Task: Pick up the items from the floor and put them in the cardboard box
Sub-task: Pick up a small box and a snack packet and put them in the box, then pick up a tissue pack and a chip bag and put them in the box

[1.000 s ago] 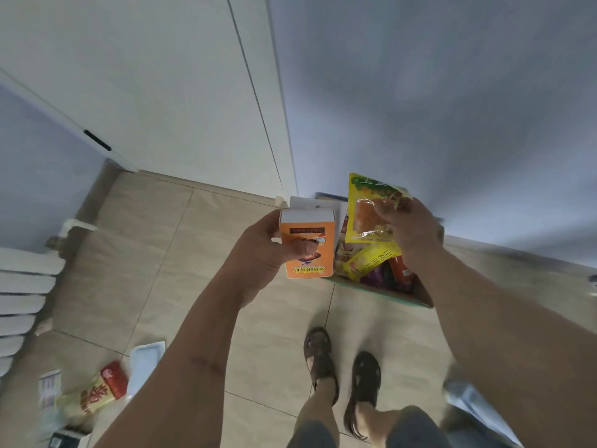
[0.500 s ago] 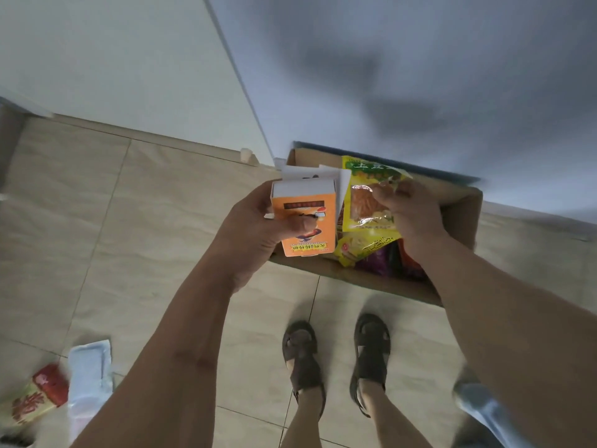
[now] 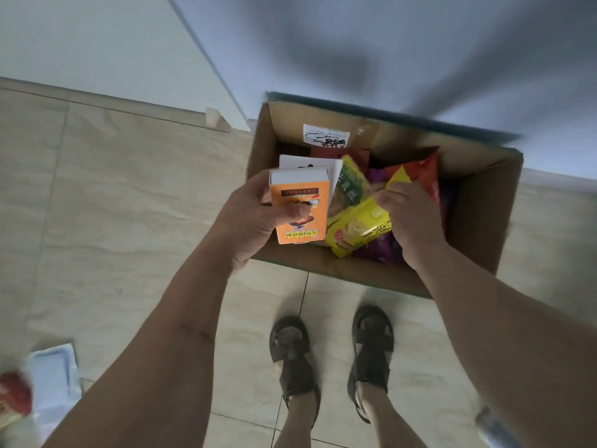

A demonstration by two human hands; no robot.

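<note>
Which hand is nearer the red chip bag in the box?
Right. The right hand is beside the red chip bag, fingers at its edge; the left hand holds the orange carton further left.

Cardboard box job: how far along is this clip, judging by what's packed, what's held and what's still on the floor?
Partly done. The cardboard box already holds several snack bags. In hand: the left hand grips an orange carton over the box's near edge, and the right hand holds a yellow packet inside it. Left: a white pack and a red-topped packet still lie on the floor at lower left.
</note>
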